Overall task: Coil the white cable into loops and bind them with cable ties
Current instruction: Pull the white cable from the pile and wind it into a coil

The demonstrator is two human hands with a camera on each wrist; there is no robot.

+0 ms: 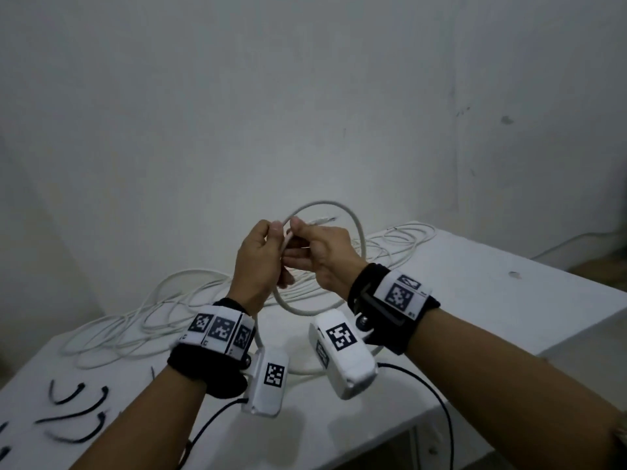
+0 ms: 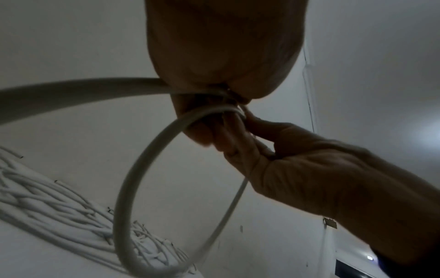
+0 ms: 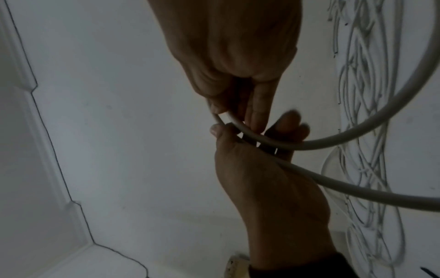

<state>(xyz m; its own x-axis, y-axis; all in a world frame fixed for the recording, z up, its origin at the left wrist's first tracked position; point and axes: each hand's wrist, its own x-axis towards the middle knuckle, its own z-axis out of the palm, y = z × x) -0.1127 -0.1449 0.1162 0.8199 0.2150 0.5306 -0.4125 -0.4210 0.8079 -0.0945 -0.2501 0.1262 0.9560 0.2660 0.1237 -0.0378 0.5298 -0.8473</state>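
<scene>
One loop of the white cable (image 1: 359,228) stands in the air above the white table (image 1: 475,300). Both hands meet at its top left. My left hand (image 1: 261,256) grips the cable where the loop crosses itself, thumb on top. My right hand (image 1: 315,252) pinches the cable just beside it, near the plug end (image 1: 322,219). In the left wrist view the loop (image 2: 128,188) hangs below my left hand (image 2: 209,116) and the right hand (image 2: 297,169) reaches in. In the right wrist view the cable (image 3: 309,144) runs across both hands. Several black cable ties (image 1: 78,412) lie at the table's front left.
The rest of the cable lies in loose tangled strands (image 1: 169,310) across the table from the left to the far right (image 1: 407,239). A white wall stands close behind. Black camera leads (image 1: 441,401) hang from my wrists over the table's front edge.
</scene>
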